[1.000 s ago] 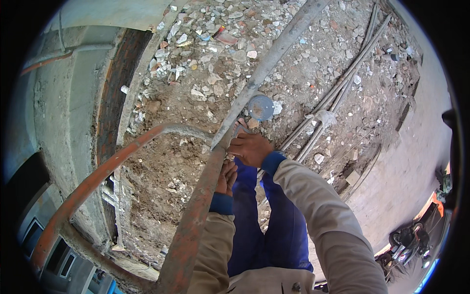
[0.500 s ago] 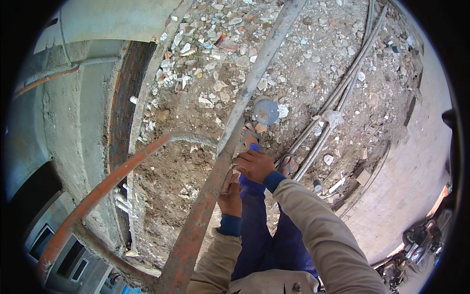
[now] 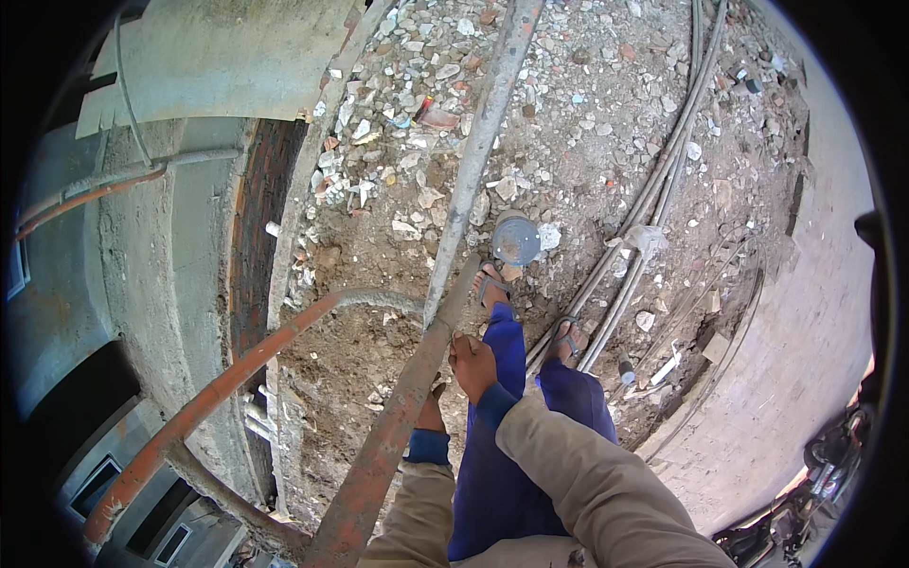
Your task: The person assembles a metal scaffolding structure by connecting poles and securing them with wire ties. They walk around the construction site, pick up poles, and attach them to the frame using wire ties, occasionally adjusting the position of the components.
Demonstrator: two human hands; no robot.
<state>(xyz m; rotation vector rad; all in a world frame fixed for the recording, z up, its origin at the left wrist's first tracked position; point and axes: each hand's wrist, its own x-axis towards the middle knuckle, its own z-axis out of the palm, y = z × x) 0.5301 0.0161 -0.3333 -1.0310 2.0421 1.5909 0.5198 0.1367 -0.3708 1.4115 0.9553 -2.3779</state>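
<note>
A rust-red and grey metal pole (image 3: 396,409) slants up from the lower edge, just left of my hands. My right hand (image 3: 472,366) is closed against the pole's right side, thumb and fingers pressed together; whatever they pinch is too small to make out. Below it, my left hand (image 3: 432,411) reaches behind the pole, and its fingers are mostly hidden there. A paler grey pole (image 3: 473,166) meets the rusty one near its upper end. From the left, a bent orange tube (image 3: 248,363) also comes up to this spot.
A grey bucket (image 3: 516,240) stands on rubble beyond my sandalled feet. Long thin pipes (image 3: 653,196), bound with pale plastic, run along the right. At left are a concrete wall (image 3: 142,275) and a brick-lined trench (image 3: 260,222). Motorcycles (image 3: 824,473) stand at lower right.
My right hand has drawn away from my left and its fingers have curled in. My left hand has slid lower, further behind the pole. The whole view has shifted slightly.
</note>
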